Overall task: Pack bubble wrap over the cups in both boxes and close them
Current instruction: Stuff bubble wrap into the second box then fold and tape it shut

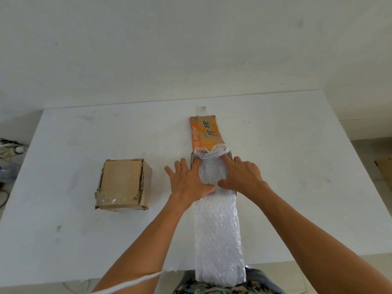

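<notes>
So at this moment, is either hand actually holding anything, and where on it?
Nothing is gripped. Both hands, left and right, press flat on the bubble wrap where it covers the open box; its tail hangs free.

White table [275, 166] carries closed box [124, 184] and open box [206, 132].
</notes>
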The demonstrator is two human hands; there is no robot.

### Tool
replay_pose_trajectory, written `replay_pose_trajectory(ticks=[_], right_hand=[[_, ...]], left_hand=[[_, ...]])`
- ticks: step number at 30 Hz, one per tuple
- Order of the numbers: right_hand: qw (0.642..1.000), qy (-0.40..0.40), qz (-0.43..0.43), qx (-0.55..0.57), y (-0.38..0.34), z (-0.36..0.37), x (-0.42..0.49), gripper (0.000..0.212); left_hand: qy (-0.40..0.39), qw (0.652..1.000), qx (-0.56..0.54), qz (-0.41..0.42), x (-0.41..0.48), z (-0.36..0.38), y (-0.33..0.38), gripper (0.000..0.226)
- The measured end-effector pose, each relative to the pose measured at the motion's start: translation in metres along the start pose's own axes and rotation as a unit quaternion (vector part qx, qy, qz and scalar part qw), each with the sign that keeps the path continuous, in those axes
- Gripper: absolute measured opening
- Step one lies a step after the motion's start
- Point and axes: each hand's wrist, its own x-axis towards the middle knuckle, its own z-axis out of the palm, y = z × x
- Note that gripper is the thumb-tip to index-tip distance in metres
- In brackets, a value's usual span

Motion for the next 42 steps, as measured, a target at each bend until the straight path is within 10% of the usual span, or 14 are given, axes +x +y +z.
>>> replay_pose_trajectory(ticks=[29, 42], right_hand=[[0.972, -0.181, 0.024, 0.148, 0.004, -0.014, 0.017, 0.083], [0.993, -0.108, 0.026, 0.049, 0.000, 0.003, 0.015, 0.082]], left_hand=[[-0.058, 0.997, 0.045, 0.000, 0.009, -0.001, 0.007, 0.113], [-0.095, 0.995, 0.008, -0.005, 0.017, -0.002, 0.004, 0.112]])
